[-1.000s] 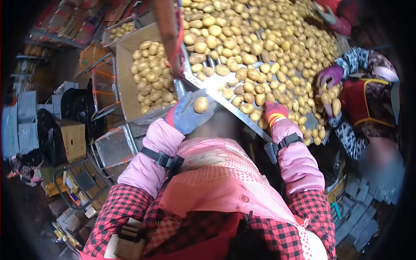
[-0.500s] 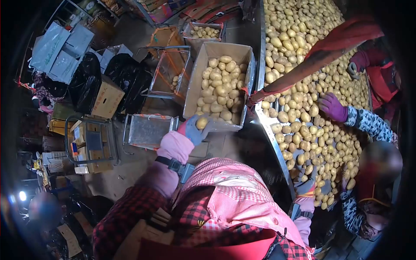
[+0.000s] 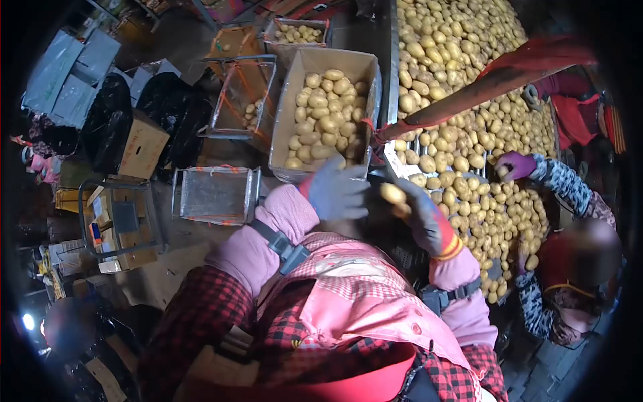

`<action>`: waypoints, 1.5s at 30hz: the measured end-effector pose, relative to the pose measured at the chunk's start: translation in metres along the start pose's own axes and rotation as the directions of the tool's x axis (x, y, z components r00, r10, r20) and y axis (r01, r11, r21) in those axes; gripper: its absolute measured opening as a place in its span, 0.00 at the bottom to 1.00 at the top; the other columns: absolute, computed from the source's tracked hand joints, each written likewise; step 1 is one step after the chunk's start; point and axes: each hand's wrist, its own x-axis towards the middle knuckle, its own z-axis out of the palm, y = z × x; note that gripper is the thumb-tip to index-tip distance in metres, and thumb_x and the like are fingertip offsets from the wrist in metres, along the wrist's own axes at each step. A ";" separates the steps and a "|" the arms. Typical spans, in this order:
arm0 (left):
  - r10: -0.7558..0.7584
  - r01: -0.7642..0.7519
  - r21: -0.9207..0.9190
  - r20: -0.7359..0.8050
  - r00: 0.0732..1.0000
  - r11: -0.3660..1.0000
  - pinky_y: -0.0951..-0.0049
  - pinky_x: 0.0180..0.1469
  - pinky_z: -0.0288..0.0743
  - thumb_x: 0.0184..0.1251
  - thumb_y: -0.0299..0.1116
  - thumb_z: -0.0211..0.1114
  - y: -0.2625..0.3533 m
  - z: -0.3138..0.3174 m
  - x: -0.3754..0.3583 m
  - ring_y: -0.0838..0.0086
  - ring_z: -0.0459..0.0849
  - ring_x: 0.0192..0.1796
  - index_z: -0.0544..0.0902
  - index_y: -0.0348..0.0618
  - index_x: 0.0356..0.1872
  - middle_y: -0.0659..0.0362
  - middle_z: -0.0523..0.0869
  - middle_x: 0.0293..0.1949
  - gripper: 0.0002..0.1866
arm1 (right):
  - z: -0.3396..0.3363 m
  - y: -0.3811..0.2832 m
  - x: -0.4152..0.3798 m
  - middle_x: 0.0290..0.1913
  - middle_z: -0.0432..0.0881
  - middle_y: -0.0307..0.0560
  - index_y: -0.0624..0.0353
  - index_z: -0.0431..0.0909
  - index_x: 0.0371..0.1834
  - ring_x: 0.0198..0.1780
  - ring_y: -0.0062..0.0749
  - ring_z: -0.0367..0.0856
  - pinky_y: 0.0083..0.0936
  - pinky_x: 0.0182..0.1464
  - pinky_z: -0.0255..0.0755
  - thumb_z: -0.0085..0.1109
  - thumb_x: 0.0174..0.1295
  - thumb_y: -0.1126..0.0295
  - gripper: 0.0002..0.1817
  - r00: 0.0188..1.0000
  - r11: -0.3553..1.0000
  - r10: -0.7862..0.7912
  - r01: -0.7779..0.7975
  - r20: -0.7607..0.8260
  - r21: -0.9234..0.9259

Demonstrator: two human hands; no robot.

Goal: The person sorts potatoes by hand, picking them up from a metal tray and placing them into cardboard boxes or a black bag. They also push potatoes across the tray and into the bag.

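My left hand [image 3: 338, 191], in a grey-blue glove, is open with its fingers stretched out at the near edge of a cardboard box [image 3: 284, 127] lined with plastic. Inside the box lies a heap of potatoes [image 3: 328, 119]. To the right, my right hand [image 3: 423, 216], gloved in grey with a red and yellow cuff, is closed on a potato [image 3: 393, 193]; a second potato [image 3: 402, 210] shows just below it, partly hidden. This hand is between the box and the sorting table [image 3: 392, 161], which is thickly covered with potatoes [image 3: 462, 201].
A red-wrapped bar [image 3: 462, 97] slants across the table. Opposite, a co-worker's purple-gloved hand [image 3: 516, 165] holds a potato. Left of the box stand a lined metal-frame crate [image 3: 218, 194], another frame [image 3: 244, 94] and a cart [image 3: 124, 221]. A smaller potato box [image 3: 298, 33] stands behind.
My left hand has let go of its potato and moved right. My right hand has left the table and come toward the box with potatoes. The view has shifted slightly.
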 end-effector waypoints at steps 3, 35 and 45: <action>0.043 -0.030 -0.091 0.142 0.989 0.995 0.46 0.65 0.70 0.73 0.53 0.55 -0.022 -0.009 -0.006 0.47 0.79 0.56 0.73 0.38 0.64 0.45 0.78 0.59 0.30 | 0.025 -0.016 0.013 0.70 0.67 0.47 0.62 0.61 0.73 0.69 0.34 0.66 0.34 0.72 0.59 0.43 0.77 0.51 0.31 1.000 0.990 0.014 -0.013 -0.007 0.141; 0.177 0.155 0.140 0.168 0.970 -0.978 0.52 0.76 0.52 0.56 0.41 0.67 0.167 -0.088 0.148 0.46 0.59 0.75 0.83 0.58 0.56 0.55 0.68 0.72 0.23 | -0.016 0.071 -0.193 0.58 0.77 0.44 0.58 0.69 0.68 0.59 0.29 0.76 0.31 0.62 0.70 0.51 0.73 0.49 0.29 0.710 0.862 0.432 -0.145 -0.556 0.485; 0.637 0.654 0.157 -0.146 0.757 -0.740 0.54 0.74 0.55 0.60 0.55 0.62 0.178 -0.086 0.112 0.48 0.61 0.73 0.78 0.54 0.63 0.46 0.64 0.72 0.31 | -0.012 0.079 -0.309 0.47 0.79 0.38 0.64 0.71 0.62 0.41 0.19 0.75 0.18 0.44 0.69 0.55 0.71 0.51 0.28 0.464 0.846 0.450 0.054 -0.763 0.531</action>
